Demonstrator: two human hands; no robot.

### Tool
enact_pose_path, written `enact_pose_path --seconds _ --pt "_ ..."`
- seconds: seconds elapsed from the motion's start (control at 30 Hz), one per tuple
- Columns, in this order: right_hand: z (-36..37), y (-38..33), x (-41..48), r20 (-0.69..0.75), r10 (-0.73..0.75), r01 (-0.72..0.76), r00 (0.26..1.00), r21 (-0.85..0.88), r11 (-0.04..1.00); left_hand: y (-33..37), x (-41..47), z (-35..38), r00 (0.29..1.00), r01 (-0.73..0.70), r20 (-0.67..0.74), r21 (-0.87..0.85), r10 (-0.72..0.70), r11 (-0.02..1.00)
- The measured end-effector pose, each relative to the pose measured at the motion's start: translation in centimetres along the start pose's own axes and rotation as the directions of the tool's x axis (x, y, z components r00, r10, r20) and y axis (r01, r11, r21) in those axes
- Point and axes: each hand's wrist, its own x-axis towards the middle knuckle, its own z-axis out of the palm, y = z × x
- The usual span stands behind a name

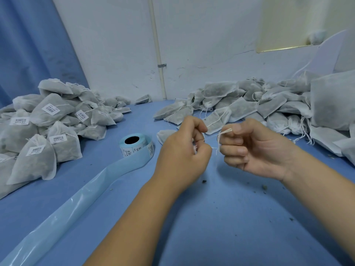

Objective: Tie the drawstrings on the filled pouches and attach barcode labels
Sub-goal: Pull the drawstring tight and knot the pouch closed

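Pouches at nine o'clock [38, 131] are labelled; untied ones [259, 104] wait at two o'clock. Drawstring [221, 135] is pinched between closed left hand [184, 148] and right hand [253, 148].

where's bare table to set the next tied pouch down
Free: blue table between the forearms, and the strip between the pale blue label roll and labelled grey pouch pile. Crowded: unlabelled pouch heap on the right; backing strip crosses the left.

Two hands [182, 150], one label roll [136, 145], two pouch heaps [48, 121], perhaps dozens each
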Motion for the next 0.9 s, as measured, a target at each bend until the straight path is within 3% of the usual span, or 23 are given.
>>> enact_pose_path --seconds 0.13,0.23,0.47,0.7,0.8,0.9 --pt "-0.6 -0.2 -0.4 0.054 0.090 -0.085 0.994 -0.089 0.992 -0.2 0.1 -0.5 0.999 -0.040 0.010 0.061 0.040 0.997" --pt "-0.9 -0.2 -0.2 -0.027 0.111 -0.114 0.993 -0.132 0.985 -0.2 -0.2 -0.4 0.997 -0.049 0.060 0.138 0.041 0.989" --pt "-1.3 0.5 0.3 -0.276 0.048 -0.105 0.960 -0.197 0.975 -0.4 -0.2 -0.3 0.997 -0.025 0.082 0.137 0.014 0.990" --pt "-0.7 0.9 0.5 -0.273 -0.094 0.035 0.957 -0.213 0.976 -0.9 0.1 -0.2 0.995 0.063 0.083 -0.010 -0.062 0.998" --pt "-0.8 0.5 0.5 -0.329 -0.181 0.107 0.927 -0.230 0.967 -1.1 0.3 -0.7 0.966 0.140 0.223 -0.016 -0.133 0.990" --pt "-1.2 0.2 0.5 -0.393 -0.247 0.126 0.886 -0.309 0.943 -1.6 0.2 -1.1 0.867 0.172 0.439 0.182 -0.237 0.968"
